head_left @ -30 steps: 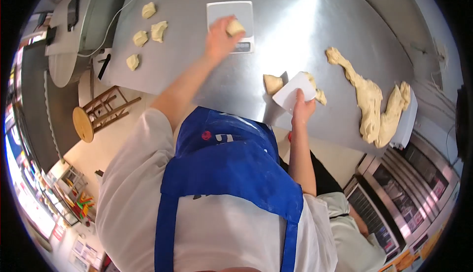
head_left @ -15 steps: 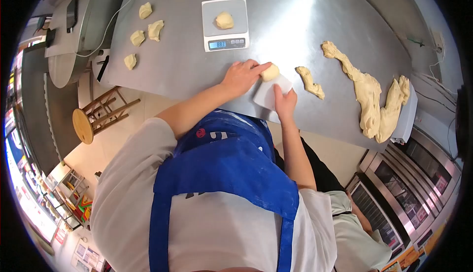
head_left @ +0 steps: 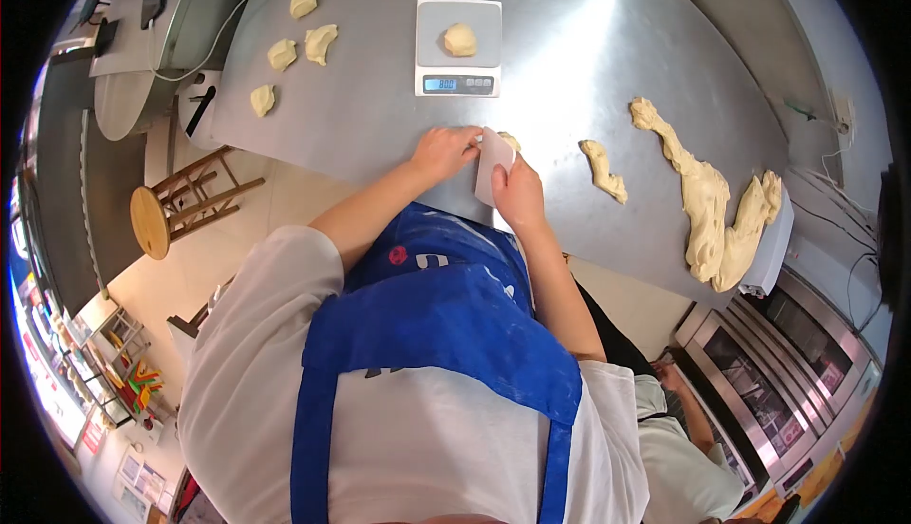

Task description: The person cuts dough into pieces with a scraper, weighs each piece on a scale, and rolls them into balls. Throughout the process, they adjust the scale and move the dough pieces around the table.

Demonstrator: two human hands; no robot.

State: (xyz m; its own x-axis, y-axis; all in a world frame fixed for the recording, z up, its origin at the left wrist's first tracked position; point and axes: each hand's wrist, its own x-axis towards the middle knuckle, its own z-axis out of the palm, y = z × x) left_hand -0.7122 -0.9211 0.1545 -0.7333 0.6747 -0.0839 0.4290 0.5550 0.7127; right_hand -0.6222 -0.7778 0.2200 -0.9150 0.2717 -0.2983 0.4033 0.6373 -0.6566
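Note:
My right hand is closed on a white flat dough scraper, held tilted on its edge over the metal table. Partly hidden behind the scraper's far edge is a small dough piece. My left hand is at the scraper's left side, fingers drawn together with the tips near its upper edge; what they pinch, if anything, does not show. Just beyond, a white digital scale carries a dough lump, its display lit. To the right lies a narrow dough strip.
Several dough lumps lie at the table's far left. A large stretched dough mass rests at the right end. A wooden stool stands left of the table. Another person's arm shows at lower right, near ovens.
The scraper has turned from lying nearly flat to standing tilted, now partly covering the dough piece. My left hand has drawn back from that piece. The scale's reading looks different; the view has shifted slightly.

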